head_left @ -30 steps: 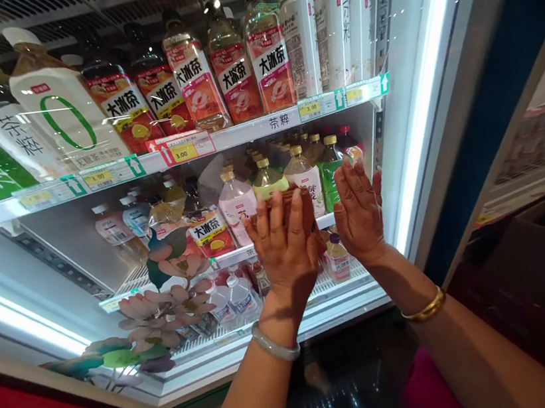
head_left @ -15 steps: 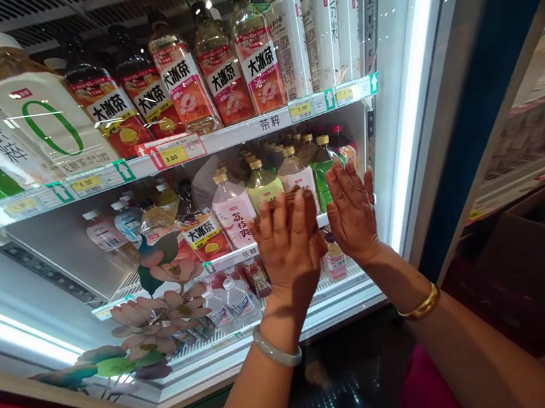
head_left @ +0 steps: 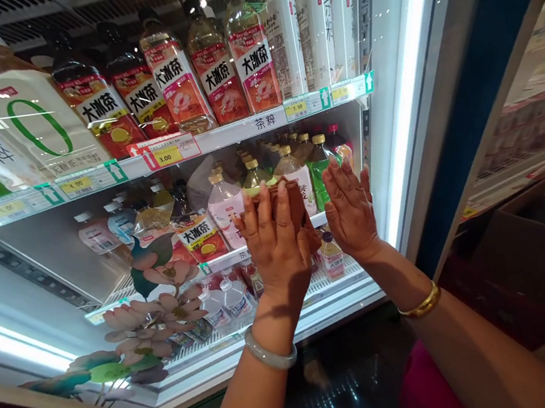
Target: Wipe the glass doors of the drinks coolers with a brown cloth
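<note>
My left hand lies with its fingers stretched flat over a folded brown cloth, pressing it to the glass of a drinks fridge. Part of the cloth shows past the fingertips and along the hand's right side; the rest is hidden under the palm. To the right, my right hand rests open on the glass, fingers up and a little apart, holding nothing. Through the glass behind both hands stand bottles, among them a pink-labelled bottle and a green-labelled bottle.
Tall tea bottles line the upper shelf above a price-tag strip. A flower decal is on the glass at the lower left. The door's dark blue frame runs up the right side, beside a dark box.
My left hand and the brown cloth have slid slightly left across the glass, showing more of the cloth. My right hand stays almost in place. The view has shifted a little.
</note>
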`<state>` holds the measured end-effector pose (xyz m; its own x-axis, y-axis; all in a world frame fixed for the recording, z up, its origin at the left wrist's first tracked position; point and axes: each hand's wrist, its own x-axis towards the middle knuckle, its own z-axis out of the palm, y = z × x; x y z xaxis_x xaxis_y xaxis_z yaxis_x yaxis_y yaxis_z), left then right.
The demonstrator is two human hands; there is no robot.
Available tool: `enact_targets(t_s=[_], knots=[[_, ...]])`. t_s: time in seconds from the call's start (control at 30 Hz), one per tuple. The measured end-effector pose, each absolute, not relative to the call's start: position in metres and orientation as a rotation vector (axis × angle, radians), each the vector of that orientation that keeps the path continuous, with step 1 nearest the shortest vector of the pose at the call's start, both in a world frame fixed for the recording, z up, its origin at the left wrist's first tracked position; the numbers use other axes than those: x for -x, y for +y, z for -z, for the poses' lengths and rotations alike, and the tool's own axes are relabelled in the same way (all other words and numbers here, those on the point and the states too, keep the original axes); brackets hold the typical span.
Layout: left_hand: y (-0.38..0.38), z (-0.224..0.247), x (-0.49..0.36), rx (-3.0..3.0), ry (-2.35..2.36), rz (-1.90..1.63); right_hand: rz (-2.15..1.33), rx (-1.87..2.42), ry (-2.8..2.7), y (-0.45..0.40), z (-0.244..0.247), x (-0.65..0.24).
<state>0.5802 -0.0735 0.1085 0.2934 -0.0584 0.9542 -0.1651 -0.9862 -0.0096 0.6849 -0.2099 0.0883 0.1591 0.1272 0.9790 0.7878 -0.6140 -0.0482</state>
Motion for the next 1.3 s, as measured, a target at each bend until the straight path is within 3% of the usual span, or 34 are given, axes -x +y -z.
enact_targets(t_s=[0.27, 0.83, 1.13, 1.3], knots=[[-0.105, -0.062, -0.597, -2.595, -0.253, -1.852, 1.503, 1.814, -0.856, -0.21, -0.087, -0.69], [-0.09, -0.094, -0.594, -2.608, -0.289, -1.778, 1.497, 1.852, -0.893, -0.222, -0.093, -0.688], [-0.117, -0.051, -0.603, -2.724, -0.341, -1.693, 1.446, 1.927, -0.911, -0.242, -0.089, -0.7], [-0.119, -0.083, -0.618, -2.636, -0.397, -1.792, 1.462, 1.854, -0.849, -0.247, -0.091, -0.703]])
